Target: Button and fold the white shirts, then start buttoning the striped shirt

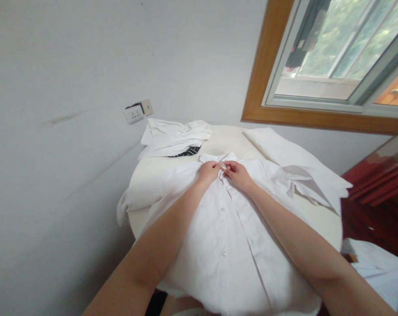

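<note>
A white button-up shirt (199, 232) lies face up in front of me, its collar (231, 156) toward the wall and its lower end hanging over the near table edge. My left hand (209, 171) pinches the front placket just below the collar. Right beside it, my right hand (237, 174) is closed on the other front edge, fingertips nearly meeting the left ones. The small part between my fingers is too small to make out. Lower down, the front panels lie unfastened, with buttons (223, 253) showing along the left one.
The shirt rests on a round cream table (223, 136). At the back left sits a bunched white cloth (175, 136) over a black striped piece (189, 152). A folded white cloth (284, 149) lies back right. Beyond are a wall socket (134, 114) and a wood-framed window (317, 118).
</note>
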Motion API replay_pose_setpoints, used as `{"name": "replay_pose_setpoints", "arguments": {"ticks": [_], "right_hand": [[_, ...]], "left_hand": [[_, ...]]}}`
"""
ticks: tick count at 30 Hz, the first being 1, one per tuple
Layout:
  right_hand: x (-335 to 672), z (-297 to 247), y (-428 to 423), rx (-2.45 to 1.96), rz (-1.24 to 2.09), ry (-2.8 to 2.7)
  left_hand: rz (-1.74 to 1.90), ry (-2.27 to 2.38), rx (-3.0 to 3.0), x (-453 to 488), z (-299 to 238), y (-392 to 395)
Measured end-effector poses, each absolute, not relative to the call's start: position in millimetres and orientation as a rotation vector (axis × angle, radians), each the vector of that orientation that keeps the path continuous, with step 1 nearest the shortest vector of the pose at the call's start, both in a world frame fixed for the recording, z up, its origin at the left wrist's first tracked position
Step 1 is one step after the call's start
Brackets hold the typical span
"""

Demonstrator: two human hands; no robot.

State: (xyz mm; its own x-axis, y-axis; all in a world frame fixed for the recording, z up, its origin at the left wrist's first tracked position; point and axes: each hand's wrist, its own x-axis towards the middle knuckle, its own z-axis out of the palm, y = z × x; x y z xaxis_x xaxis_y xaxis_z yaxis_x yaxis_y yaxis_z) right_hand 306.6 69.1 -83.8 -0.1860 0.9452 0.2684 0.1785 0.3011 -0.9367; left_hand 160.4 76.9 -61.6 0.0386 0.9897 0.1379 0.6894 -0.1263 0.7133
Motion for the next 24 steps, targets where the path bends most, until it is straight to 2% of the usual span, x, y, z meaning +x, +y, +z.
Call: {"name": "replay_pose_setpoints", "arguments": {"ticks": [9, 14, 24], "right_hand": [[306.4, -76.2, 66.3, -1.006, 0.877, -1.696], [308.3, -77.0, 65.6, -1.218, 0.794, -1.589], [309.3, -86.5, 71.4, -1.285, 0.990, -1.402]], "left_hand": [[0.878, 1.660, 1.879, 159.7, -64.4, 80.0], [0.866, 1.679, 1.928, 160.6, -63.4, 78.9], [0.832, 1.701, 1.994, 160.2, -59.8, 76.3]]}}
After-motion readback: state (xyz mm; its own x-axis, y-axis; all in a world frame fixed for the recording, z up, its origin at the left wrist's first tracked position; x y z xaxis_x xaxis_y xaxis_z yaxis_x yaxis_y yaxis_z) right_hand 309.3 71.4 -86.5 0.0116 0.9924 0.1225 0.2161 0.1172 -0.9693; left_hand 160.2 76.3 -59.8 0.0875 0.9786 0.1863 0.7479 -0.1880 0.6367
